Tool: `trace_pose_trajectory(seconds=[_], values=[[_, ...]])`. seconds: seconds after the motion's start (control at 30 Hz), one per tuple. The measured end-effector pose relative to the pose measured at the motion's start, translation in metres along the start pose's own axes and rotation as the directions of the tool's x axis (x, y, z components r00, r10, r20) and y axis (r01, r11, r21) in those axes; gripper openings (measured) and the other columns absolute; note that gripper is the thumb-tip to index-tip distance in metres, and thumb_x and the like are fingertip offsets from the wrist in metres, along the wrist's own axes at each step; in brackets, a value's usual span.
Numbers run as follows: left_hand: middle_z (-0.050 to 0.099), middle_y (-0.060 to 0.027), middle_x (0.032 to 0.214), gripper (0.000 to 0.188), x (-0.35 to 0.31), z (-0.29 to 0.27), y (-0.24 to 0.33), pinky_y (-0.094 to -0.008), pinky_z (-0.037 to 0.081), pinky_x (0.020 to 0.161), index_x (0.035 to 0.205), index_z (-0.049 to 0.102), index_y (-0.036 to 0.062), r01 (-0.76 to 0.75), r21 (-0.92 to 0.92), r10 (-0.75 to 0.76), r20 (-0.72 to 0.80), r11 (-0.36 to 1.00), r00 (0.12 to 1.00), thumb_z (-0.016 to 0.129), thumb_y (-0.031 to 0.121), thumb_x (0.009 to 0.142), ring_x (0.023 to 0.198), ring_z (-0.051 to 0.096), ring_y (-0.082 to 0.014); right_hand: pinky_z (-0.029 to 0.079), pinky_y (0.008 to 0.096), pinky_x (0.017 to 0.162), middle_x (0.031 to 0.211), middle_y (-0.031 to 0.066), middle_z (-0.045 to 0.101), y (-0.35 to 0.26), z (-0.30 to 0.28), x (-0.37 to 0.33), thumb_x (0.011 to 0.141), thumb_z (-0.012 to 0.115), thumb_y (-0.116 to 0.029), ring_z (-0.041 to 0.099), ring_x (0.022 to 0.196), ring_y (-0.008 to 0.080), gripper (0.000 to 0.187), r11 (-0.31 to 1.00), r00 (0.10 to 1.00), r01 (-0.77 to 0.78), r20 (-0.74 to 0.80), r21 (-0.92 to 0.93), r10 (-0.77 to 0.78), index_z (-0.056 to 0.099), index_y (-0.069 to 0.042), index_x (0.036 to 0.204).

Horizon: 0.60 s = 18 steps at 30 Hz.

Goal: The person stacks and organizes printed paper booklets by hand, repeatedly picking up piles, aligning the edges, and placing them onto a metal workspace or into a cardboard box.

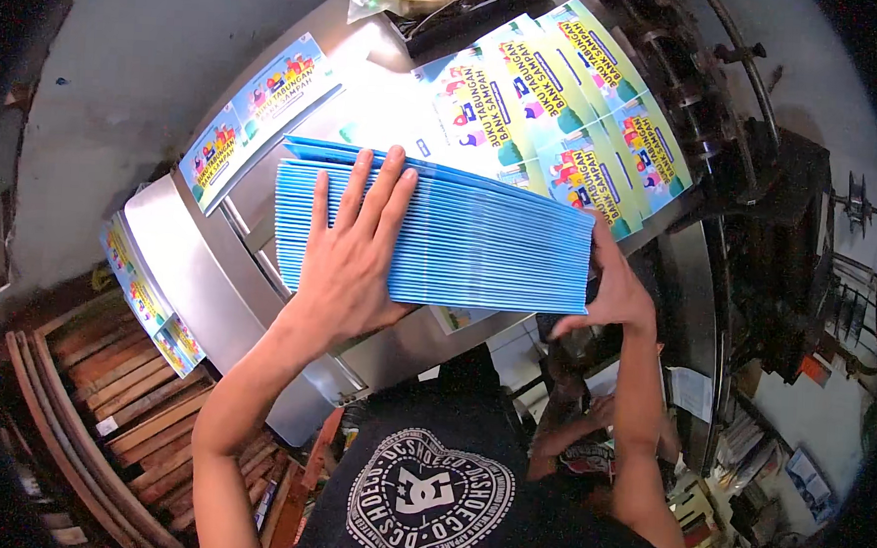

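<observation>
**Squaring the booklet stack**

Left hand point(345, 259) lay flat, fingers spread open on the blue stack point(479, 251) over the steel tabletop point(191, 271). Right hand point(616, 288) gripped its right end, probably pinching. Best kept edges flush, pressure even, before setting down near printed sheets point(566, 112).

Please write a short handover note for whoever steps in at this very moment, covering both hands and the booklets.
Left hand: flat, fingers spread, pressing on the blue stack of booklets.
Right hand: gripping the stack's right end.
The stack sits on edge, blue spines up, over the metal table.
Printed covers lie fanned out behind the stack; more covers lie at the table's left, and others hang off its near-left edge.
Done: booklets gathered into one block, fairly even.
Left: the block is in hand, not yet set down; the loose covers remain spread.
</observation>
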<state>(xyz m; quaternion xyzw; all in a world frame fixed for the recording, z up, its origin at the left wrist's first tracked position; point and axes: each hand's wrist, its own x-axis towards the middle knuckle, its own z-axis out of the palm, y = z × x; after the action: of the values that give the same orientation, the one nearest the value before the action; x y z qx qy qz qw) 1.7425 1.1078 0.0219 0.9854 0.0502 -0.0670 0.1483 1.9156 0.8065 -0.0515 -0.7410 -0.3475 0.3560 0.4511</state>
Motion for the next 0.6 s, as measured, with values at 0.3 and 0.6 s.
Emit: trace_pose_trajectory(seconds=[0.3, 0.6], values=[[0.019, -0.0167, 0.161, 0.114, 0.000, 0.001, 0.003, -0.0613, 0.011, 0.117, 0.152, 0.024, 0.0022, -0.009, 0.047, 0.010, -0.009, 0.999, 1.000, 0.076, 0.053, 0.065, 0.149, 0.017, -0.0374, 0.037, 0.0340, 0.102, 0.121, 0.0095, 0.052, 0.005, -0.006, 0.019, 0.082, 0.061, -0.070, 0.048, 0.117, 0.0187, 0.089, 0.854, 1.000, 0.018, 0.011, 0.520, -0.028, 0.043, 0.000, 0.134], [0.021, -0.0168, 0.160, 0.116, -0.008, 0.006, 0.004, -0.0617, 0.014, 0.116, 0.152, 0.024, -0.0009, -0.031, 0.086, 0.036, -0.057, 0.996, 0.998, 0.077, 0.052, 0.063, 0.148, 0.019, -0.0376, 0.043, 0.0241, 0.075, 0.086, -0.0023, 0.057, -0.027, -0.010, 0.053, 0.101, 0.054, -0.032, 0.050, 0.080, 0.0072, 0.032, 0.975, 0.989, -0.097, -0.094, 0.200, 0.117, 0.063, -0.001, 0.107]])
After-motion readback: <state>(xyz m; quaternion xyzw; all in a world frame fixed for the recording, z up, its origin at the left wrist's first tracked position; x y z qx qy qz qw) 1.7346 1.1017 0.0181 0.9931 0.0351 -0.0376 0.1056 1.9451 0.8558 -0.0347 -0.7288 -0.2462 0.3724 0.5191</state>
